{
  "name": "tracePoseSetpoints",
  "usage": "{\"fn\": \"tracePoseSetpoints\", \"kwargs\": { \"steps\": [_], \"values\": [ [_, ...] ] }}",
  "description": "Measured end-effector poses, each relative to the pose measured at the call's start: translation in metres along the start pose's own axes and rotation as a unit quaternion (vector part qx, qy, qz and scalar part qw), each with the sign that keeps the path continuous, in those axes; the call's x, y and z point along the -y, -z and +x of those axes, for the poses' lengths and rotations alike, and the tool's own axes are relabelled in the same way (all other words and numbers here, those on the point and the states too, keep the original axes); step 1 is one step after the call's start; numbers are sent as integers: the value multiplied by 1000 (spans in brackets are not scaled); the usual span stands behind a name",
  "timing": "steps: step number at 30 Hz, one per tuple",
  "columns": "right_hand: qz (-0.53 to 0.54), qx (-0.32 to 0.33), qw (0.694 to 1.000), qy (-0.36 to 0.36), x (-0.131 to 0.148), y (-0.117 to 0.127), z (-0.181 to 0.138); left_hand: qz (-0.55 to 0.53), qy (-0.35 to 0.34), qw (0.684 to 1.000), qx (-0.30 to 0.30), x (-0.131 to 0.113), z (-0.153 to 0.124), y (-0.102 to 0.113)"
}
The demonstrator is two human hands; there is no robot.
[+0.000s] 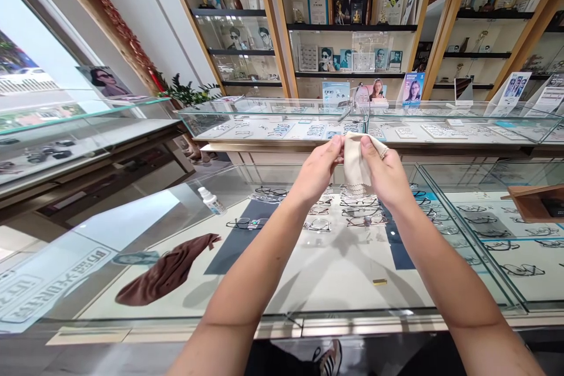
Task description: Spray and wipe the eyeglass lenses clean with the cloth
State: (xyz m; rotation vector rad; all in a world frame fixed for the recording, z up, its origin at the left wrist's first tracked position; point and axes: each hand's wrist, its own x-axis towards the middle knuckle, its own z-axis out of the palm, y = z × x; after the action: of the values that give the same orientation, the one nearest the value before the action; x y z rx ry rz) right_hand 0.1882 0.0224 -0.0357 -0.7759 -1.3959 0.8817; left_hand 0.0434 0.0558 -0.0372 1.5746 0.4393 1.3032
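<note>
A cream cleaning cloth (355,165) with a zigzag edge is bunched between my two hands, above the glass counter. A pair of eyeglasses (367,110) sticks up behind the cloth, one thin-rimmed lens and a temple showing; its other part is hidden by cloth and fingers. My left hand (321,165) is closed at the cloth's left edge, pinching the eyeglasses there, though its exact grip is hidden. My right hand (386,169) is closed on the cloth, thumb pressed on its front and fingers behind.
On the glass counter (308,299) lie a crumpled brown cloth (170,273) and a white spray bottle (211,201). Rows of eyeglasses (363,211) show under the glass. A wooden tray (537,202) is at the right. Another display case (273,129) and shelves stand beyond.
</note>
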Motion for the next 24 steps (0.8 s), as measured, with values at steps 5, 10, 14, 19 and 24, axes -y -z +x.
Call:
{"fn": "tracePoseSetpoints", "kwargs": {
  "steps": [5, 10, 14, 19, 24],
  "values": [
    [-32, -40, 998, 39, 4, 2, 1, -14, 19, 998, -51, -1, 2, 3],
    [-56, -69, 995, 52, 8, 2, 1, -103, 98, 990, -5, 12, 10, 6],
    [-72, -82, 993, 51, 7, 1, 1, -163, 126, 979, -3, 29, 15, 4],
    [-72, -84, 992, 54, 6, -1, 0, -175, 101, 979, -16, 40, 17, 4],
    [-50, -82, 995, 35, 11, -2, -2, -140, 44, 989, -26, 43, 17, 6]
  ]
}}
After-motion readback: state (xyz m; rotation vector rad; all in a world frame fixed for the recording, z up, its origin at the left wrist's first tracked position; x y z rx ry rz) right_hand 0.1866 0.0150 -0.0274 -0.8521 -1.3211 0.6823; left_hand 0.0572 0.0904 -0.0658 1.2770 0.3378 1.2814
